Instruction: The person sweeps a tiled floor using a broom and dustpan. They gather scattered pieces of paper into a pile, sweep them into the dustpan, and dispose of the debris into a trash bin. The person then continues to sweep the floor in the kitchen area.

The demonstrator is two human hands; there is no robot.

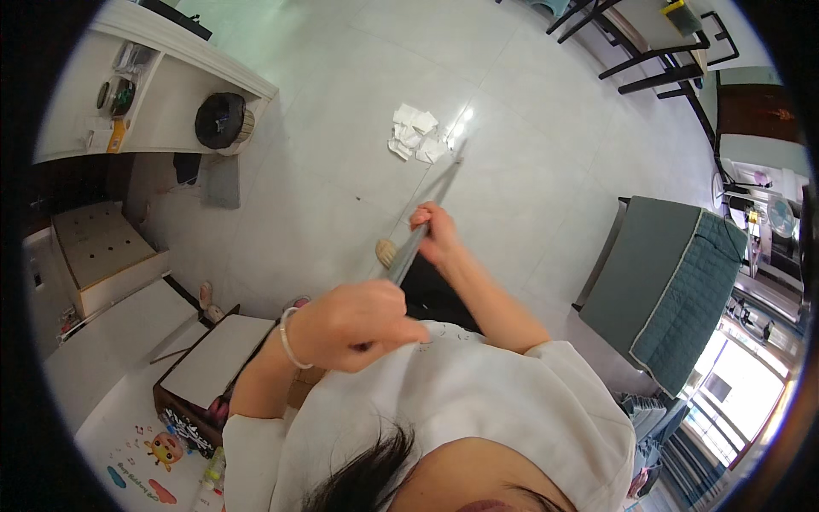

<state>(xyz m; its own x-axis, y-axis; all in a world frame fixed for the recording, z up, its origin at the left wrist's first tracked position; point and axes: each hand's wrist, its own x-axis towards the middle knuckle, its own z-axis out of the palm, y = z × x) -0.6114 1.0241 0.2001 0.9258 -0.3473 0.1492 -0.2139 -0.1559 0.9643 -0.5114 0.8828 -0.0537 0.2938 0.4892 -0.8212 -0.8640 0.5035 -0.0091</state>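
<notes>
My left hand (358,323), with a pale bracelet at the wrist, is closed around the near, upper part of a long grey pole (407,256). My right hand (436,233) grips the same pole farther down, its fingers curled around it. The pole slants away from me toward the floor. Its far end is thin and blurred, so what it bears there cannot be told. Beside that end, a loose heap of crumpled white paper pieces (416,133) lies on the pale tiled floor (512,192).
A white shelf unit (173,96) holding a black-lined basket (221,120) stands at the upper left. A grey padded bench (640,256) is on the right, with black-legged chairs (659,48) at the upper right. At the lower left is a box with a white top (217,358).
</notes>
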